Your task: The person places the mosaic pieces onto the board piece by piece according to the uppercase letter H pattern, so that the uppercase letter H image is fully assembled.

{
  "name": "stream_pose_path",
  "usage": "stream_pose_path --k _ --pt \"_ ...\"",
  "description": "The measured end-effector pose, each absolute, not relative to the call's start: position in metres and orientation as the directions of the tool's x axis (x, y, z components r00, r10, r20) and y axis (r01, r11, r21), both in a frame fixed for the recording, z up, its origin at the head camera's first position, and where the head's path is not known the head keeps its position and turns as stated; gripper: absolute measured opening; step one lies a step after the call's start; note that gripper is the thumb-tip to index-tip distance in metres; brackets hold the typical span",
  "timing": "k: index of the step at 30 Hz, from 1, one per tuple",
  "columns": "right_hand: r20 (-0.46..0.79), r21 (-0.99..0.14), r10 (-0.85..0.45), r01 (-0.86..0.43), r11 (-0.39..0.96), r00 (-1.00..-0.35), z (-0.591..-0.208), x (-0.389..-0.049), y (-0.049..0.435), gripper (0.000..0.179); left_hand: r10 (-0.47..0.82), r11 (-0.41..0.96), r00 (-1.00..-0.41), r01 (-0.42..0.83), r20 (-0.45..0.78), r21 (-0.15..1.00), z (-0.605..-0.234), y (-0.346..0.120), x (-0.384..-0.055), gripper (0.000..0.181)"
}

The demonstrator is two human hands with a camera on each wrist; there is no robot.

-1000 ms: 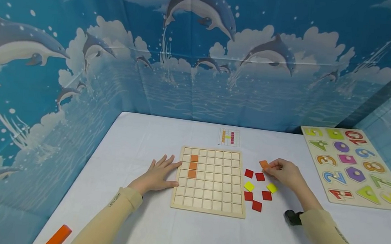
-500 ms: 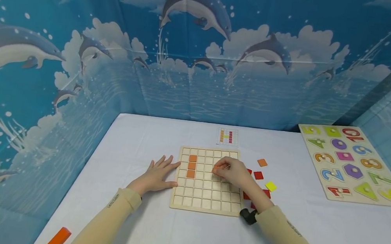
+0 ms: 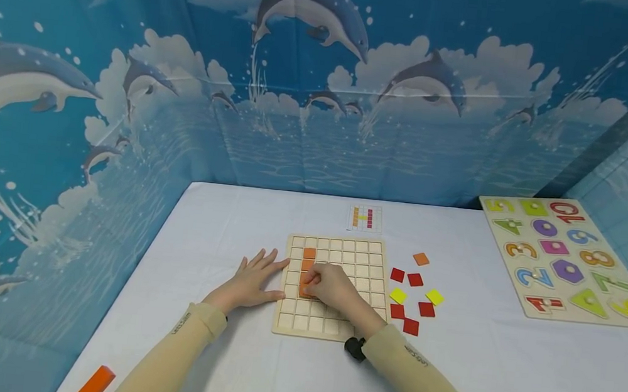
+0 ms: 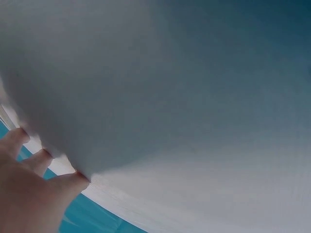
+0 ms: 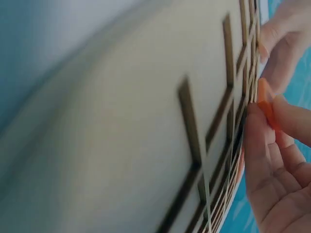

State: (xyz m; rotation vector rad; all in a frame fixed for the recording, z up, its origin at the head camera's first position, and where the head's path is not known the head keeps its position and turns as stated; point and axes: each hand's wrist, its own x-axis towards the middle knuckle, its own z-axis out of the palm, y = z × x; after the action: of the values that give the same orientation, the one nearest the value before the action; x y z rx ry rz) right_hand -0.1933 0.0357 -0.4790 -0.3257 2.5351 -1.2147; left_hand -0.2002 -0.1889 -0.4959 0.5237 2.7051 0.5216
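In the head view, my right hand (image 3: 333, 287) is over the left part of a wooden grid board (image 3: 302, 323). Thumb and fingers pinch an orange square tile (image 5: 266, 103), seen edge-on and tilted at the grid in the right wrist view. Orange tiles (image 3: 310, 253) stand in one column of cells, the lower ones partly covered by the hand. My left hand (image 3: 248, 285) rests with spread fingers on the white tablecloth, thumb and index fingertip at the board's left edge. In the left wrist view, fingers (image 4: 68, 187) of that hand show at lower left.
Right of the board lie several red tiles (image 3: 426, 310), two yellow tiles (image 3: 434, 296) and one orange tile (image 3: 421, 259). Behind it is a small pattern card (image 3: 365, 218). A number puzzle board (image 3: 574, 265) sits far right, an orange block (image 3: 94, 383) front left.
My right hand has carried an orange tile from the loose tiles on the right, leftward across the board, to the orange column. My left hand has stayed in place.
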Motion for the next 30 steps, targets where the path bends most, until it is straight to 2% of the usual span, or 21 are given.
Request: stream_pose_path --k 8,18,22,30 --pt "-0.181 -0.763 -0.332 -0.080 0.641 -0.926 -0.481 -0.190 0.030 0.009 0.415 0.865 -0.875 0.295 -0.248 0.406 -0.494 -0.187 -0.200 0.076" --pt "-0.087 -0.640 -0.351 -0.218 0.737 -0.933 -0.479 -0.186 0.023 0.016 0.402 0.869 -0.883 0.283 -0.245 0.407 -0.492 -0.187 -0.199 0.075" --pt "-0.083 -0.610 -0.355 -0.234 0.757 -0.931 -0.479 -0.185 0.022 0.019 0.404 0.867 -0.880 0.282 -0.248 0.412 -0.492 -0.188 -0.200 0.076" --pt "-0.064 -0.640 -0.363 -0.241 0.730 -0.930 -0.481 -0.184 0.027 0.010 0.408 0.864 -0.880 0.286 -0.244 0.414 -0.495 -0.189 -0.199 0.076"
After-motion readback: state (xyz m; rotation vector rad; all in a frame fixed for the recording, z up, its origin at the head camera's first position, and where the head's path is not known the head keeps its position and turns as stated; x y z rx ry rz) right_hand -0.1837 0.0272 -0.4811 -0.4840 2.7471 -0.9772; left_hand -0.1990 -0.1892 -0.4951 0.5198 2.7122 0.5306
